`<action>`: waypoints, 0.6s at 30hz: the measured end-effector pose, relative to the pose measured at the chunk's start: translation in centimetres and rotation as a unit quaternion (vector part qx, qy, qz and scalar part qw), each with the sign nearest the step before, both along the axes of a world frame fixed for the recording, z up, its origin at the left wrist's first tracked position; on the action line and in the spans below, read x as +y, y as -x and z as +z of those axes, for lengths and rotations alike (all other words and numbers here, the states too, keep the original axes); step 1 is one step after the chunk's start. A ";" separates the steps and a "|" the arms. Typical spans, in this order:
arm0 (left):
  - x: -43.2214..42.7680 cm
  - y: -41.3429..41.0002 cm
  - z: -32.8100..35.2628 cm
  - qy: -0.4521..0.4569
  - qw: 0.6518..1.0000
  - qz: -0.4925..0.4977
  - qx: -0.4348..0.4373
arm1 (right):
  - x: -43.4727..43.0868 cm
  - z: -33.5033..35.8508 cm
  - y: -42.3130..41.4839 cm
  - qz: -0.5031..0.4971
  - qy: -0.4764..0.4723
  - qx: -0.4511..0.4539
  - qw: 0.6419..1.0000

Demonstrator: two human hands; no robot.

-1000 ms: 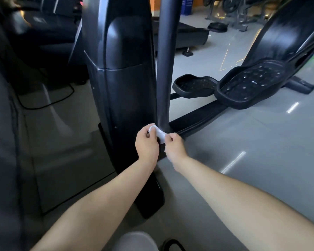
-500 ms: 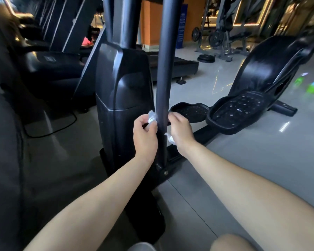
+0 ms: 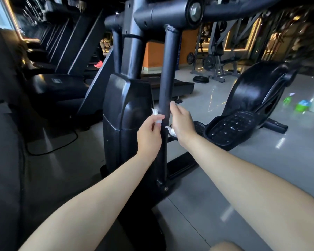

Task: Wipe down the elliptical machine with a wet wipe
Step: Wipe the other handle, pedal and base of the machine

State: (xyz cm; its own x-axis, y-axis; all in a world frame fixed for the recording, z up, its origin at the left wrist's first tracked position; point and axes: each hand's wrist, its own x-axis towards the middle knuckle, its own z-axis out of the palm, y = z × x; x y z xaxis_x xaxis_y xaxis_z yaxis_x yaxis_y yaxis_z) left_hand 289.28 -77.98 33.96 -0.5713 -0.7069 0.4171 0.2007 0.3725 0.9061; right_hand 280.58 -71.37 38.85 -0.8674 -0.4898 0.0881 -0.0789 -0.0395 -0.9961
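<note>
Looping a white wet wipe (image 3: 154, 112) round the far side of the elliptical's upright swing bar (image 3: 168, 73), about midway up, hiding its middle behind the bar and leaving one end poking out on each side. Pinching the left end between thumb and curled fingers of the left hand (image 3: 150, 134), just left of the bar. Gripping the right end with the right hand (image 3: 181, 124), fingers curling round it, one fingertip touching the bar's right edge. Reaching both bare forearms forward from the bottom of the view. Showing the black front housing (image 3: 127, 115) just left of the bar, a pivot joint (image 3: 194, 9) at the bar's top, and a base rail (image 3: 181, 165) running off to the right. Showing studded pedals (image 3: 230, 129) right of the hands, in front of a rounded rear cover (image 3: 256, 87). Showing a glossy grey tiled floor (image 3: 261, 169), with green spray bottles (image 3: 287, 99) standing on it at far right, blurred. Showing a row of treadmills (image 3: 58, 84) on the left, with a black cable (image 3: 53, 149) lying on the floor beside them. Showing a weight rack with plates (image 3: 208, 60) and an orange wall (image 3: 152, 55) well behind. Catching a bare knee (image 3: 225, 246) at the bottom edge.
</note>
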 end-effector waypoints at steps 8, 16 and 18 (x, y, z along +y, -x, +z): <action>0.3 0.3 3.7 -0.022 0.999 0.024 0.035 | -0.4 2.5 -0.9 0.002 0.008 0.040 0.999; 0.1 0.7 7.2 0.013 0.999 0.034 0.029 | 1.8 5.5 -0.2 0.027 -0.094 0.107 0.989; 0.0 1.4 10.1 0.021 0.997 0.041 0.057 | 1.5 7.1 0.4 0.023 -0.060 0.106 0.992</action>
State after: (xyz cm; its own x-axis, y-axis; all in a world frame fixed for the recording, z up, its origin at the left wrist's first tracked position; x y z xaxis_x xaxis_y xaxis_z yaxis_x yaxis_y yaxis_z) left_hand 287.88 -77.96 44.05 -0.4588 -0.7302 0.5063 0.2691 0.4288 0.8624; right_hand 280.16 -69.88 45.96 -0.8121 -0.5467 0.2042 -0.2874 0.0701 -0.9553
